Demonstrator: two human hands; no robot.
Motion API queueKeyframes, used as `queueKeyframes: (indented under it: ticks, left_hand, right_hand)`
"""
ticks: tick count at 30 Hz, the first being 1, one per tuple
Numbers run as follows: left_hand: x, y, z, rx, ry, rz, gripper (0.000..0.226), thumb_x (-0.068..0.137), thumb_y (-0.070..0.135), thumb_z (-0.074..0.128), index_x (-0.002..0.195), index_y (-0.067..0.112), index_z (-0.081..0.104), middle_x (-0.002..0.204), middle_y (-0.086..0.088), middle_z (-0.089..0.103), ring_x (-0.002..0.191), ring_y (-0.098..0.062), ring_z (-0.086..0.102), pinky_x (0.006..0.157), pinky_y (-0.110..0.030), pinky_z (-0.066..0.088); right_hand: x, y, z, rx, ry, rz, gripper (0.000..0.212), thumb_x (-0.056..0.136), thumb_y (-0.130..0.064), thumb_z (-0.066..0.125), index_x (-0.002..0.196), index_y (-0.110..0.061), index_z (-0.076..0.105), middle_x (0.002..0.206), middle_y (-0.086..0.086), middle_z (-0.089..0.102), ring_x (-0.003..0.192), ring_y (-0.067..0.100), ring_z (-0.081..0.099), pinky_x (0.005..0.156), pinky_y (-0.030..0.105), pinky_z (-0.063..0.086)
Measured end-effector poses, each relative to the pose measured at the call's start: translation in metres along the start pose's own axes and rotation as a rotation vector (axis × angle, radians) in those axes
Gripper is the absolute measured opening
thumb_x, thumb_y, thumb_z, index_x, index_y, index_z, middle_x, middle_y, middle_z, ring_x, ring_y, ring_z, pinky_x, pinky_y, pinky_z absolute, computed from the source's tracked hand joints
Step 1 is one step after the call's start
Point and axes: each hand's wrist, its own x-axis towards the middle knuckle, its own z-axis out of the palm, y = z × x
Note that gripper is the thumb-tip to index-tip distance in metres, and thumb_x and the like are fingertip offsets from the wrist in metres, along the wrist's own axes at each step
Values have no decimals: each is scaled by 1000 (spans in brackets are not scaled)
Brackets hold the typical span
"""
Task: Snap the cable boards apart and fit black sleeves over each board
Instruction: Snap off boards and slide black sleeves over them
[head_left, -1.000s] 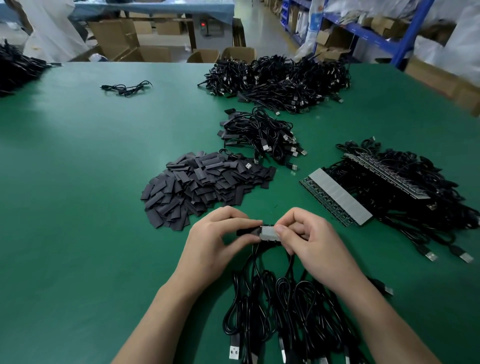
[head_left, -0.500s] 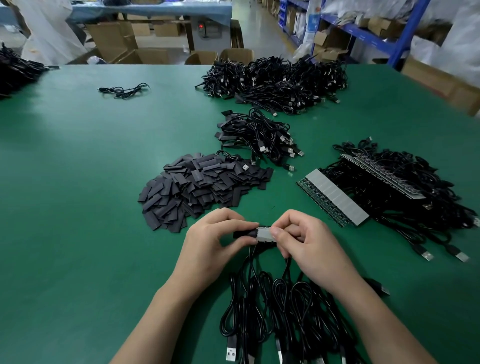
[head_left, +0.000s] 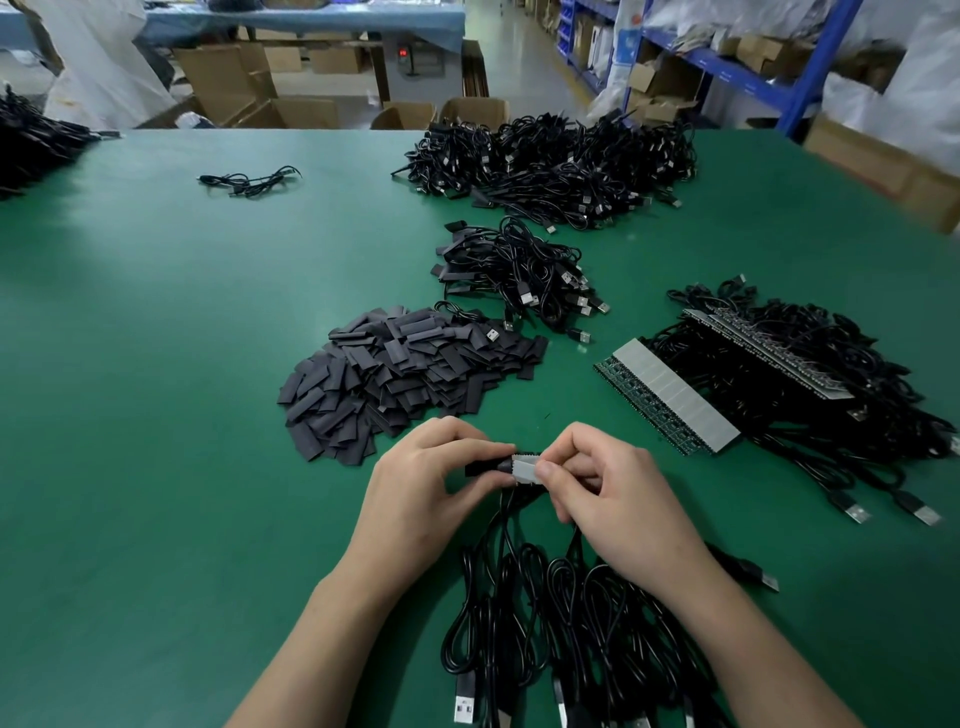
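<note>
Wide green table (head_left: 156, 415) in a stockroom with blue metal shelving (head_left: 810, 78) and brown cardboard boxes (head_left: 234, 78) — near its front, the left hand (head_left: 421, 499) grip pinches a flat black sleeve (head_left: 483, 467), the right hand (head_left: 618, 499) grip a small grey cable board (head_left: 524, 470).

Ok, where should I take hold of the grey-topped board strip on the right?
Probably pinch the board strip at its near end, coming from the left: that long edge faces bare mat, while cables crowd its right side.

Both hands (head_left: 524, 488) pinch a grey board (head_left: 524, 468) entering a black sleeve (head_left: 483, 466).
</note>
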Motion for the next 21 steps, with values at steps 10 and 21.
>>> queueKeyframes:
  ticks: [10, 21]
  left_hand:
    - [0, -1, -2, 31, -57, 76, 29, 85, 42, 75, 109, 28, 80, 98, 15, 65, 93, -8, 63, 78, -36, 56]
    - [-2, 3, 4, 41, -64, 114, 27, 87, 40, 76, 112, 30, 79, 98, 15, 65, 93, -7, 62, 77, -34, 55]
  right_hand:
    - [1, 0, -4, 22, 0, 30, 19, 99, -24, 65, 81, -27, 64, 62, -5, 69, 48, 4, 45, 50, 17, 39]
    - [0, -1, 0, 73, -86, 33, 12, 99, -26, 66, 90, -28, 59, 71, -7, 75, 52, 5, 53, 58, 22, 48]
